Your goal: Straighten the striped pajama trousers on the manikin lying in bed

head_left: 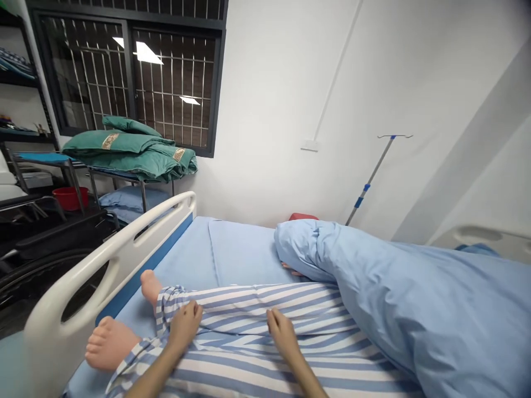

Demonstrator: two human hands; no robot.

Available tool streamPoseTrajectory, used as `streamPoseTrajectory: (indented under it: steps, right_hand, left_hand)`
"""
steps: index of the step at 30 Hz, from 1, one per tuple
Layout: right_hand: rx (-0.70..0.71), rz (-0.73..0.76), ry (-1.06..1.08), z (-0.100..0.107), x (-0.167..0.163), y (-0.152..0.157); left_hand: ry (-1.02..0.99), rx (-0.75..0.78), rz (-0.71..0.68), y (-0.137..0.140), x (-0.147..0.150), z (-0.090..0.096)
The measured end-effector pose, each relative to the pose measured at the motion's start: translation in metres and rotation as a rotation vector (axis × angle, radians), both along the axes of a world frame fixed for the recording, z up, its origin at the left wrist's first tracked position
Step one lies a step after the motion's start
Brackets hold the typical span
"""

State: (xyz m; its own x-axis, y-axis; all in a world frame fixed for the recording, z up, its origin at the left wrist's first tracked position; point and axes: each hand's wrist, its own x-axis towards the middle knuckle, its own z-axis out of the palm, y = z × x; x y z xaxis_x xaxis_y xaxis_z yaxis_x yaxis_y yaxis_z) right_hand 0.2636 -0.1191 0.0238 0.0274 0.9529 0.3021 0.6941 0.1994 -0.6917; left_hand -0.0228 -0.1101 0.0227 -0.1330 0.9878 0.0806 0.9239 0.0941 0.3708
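Blue-and-white striped trousers (249,301) cover the legs of a figure lying on the bed, its feet bare; the near foot (110,344) looks like a manikin's. My left hand (185,326) is closed on the trouser fabric at the far lower leg, above the cuff. Farther up that leg, around the knee, my right hand (282,333) also has its fingers pinched on the cloth. A light blue quilt (385,298) is folded back over the upper body and hides it. Fingers (292,269) of the lying figure show under the quilt's edge.
A white bed footboard (112,257) stands at the left, with a wheelchair (50,265) beyond it. Green folded quilts (133,149) lie on a rack under the barred window. An IV pole (371,179) rises behind the bed near the wall.
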Motion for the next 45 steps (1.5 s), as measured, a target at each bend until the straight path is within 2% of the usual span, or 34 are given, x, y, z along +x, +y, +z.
streamPoseTrajectory:
  steps: [3, 6, 11, 14, 17, 20, 24, 27, 33, 36, 41, 45]
  right_hand:
    - [-0.015, 0.082, 0.069, 0.008, -0.051, -0.025]
    - [-0.018, 0.146, 0.093, 0.022, -0.093, -0.044]
    - [-0.025, 0.199, 0.127, 0.045, -0.136, -0.069]
    - [-0.018, 0.206, 0.157, 0.050, -0.152, -0.081]
    - [-0.045, 0.189, 0.185, 0.040, -0.164, -0.095]
    - [-0.095, 0.151, 0.176, 0.017, -0.168, -0.111]
    - [-0.147, 0.122, 0.137, -0.009, -0.168, -0.125]
    - [-0.132, 0.122, 0.111, -0.008, -0.175, -0.124]
    - [-0.030, 0.156, -0.011, 0.026, -0.202, -0.104]
    - [-0.005, 0.151, -0.075, 0.034, -0.209, -0.094]
    - [-0.004, 0.165, -0.193, 0.032, -0.217, -0.077]
    - [0.029, 0.156, -0.217, 0.022, -0.224, -0.060]
  left_hand:
    - [-0.031, 0.044, -0.062, -0.037, 0.002, -0.007]
    - [-0.084, 0.087, -0.055, -0.061, -0.007, -0.006]
    - [-0.299, 0.217, 0.006, -0.079, -0.019, 0.010]
    - [-0.398, 0.229, 0.001, -0.083, -0.017, 0.014]
    - [-0.309, 0.150, 0.023, -0.083, -0.015, 0.009]
    - [-0.128, 0.081, 0.063, -0.079, -0.018, 0.002]
    - [-0.050, -0.004, 0.033, -0.072, -0.025, 0.001]
    - [-0.030, -0.023, -0.034, -0.070, -0.028, 0.003]
    - [0.010, -0.029, -0.173, -0.076, -0.032, 0.004]
    - [0.033, -0.015, -0.236, -0.075, -0.036, 0.002]
    - [-0.037, -0.038, -0.212, -0.072, -0.041, 0.000]
    - [-0.043, -0.099, -0.176, -0.070, -0.041, -0.004]
